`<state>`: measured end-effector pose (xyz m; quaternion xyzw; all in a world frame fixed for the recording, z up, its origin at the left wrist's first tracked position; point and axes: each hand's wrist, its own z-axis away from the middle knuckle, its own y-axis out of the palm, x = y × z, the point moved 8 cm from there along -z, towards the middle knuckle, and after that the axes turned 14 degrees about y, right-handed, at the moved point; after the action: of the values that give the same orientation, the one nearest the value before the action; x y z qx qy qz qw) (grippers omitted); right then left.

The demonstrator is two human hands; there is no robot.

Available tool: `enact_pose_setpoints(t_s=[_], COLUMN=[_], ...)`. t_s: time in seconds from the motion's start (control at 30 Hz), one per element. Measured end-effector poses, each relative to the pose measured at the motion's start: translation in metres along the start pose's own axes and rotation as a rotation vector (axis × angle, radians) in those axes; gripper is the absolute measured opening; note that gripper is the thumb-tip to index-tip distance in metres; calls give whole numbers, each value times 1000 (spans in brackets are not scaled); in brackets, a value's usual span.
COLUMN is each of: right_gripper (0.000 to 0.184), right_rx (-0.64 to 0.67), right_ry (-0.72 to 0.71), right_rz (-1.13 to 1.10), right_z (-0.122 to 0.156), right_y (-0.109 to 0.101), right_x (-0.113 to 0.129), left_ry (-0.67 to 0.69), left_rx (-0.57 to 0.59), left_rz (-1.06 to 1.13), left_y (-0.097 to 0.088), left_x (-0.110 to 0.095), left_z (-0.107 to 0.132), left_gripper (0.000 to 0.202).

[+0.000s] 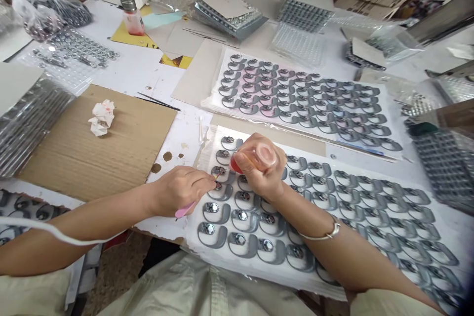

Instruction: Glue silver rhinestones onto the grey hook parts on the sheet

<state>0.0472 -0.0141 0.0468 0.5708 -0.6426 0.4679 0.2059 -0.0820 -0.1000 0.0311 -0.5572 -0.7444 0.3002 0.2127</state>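
My left hand (180, 190) is closed around a slim tool with a pink end (184, 210). Its fine tip is at a shiny piece in the left columns of the near sheet; whether it touches cannot be told. My right hand (263, 170) grips a soft, clear squeeze bottle (262, 154) with red liquid inside, tilted so its base faces me. The bottle's nozzle end is hidden. Beneath both hands lies a white sheet (222, 256) bearing rows of grey loops topped with shiny faceted pieces. My right forearm crosses over several of them.
A second sheet of grey loops (301, 96) lies beyond. Left are a cardboard square (128, 150), crumpled tissue (102, 117), a cotton swab (201, 128) and dark tweezers (159, 100). A capped red-liquid jar (132, 17) stands farther back. Stacked packs (305, 5) line the rear.
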Motion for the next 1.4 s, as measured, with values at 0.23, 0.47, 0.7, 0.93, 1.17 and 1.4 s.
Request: enact_pose_setpoints(t_s=[0.23, 0.47, 0.7, 0.93, 1.17, 1.4], right_gripper=[11, 9, 8, 8, 7, 7], right_rx=[11, 26, 42, 65, 65, 48], right_ry=[-46, -66, -41, -40, -24, -19], right_rz=[13, 5, -60, -44, -66, -64], right_z=[1, 2, 2, 2, 4, 4], right_y=[1, 2, 4, 8, 10, 10], right_x=[5, 8, 7, 8, 5, 4], left_ry=[-70, -192, -356, -492, -601, -662], left_rx=[-15, -33, 10, 7, -21, -32], left_rz=[68, 276, 318, 378, 442, 488], left_y=[-1, 2, 0, 3, 5, 7], left_x=[7, 19, 32, 45, 56, 60], left_z=[2, 7, 8, 15, 21, 25], left_gripper=[18, 14, 9, 11, 7, 6])
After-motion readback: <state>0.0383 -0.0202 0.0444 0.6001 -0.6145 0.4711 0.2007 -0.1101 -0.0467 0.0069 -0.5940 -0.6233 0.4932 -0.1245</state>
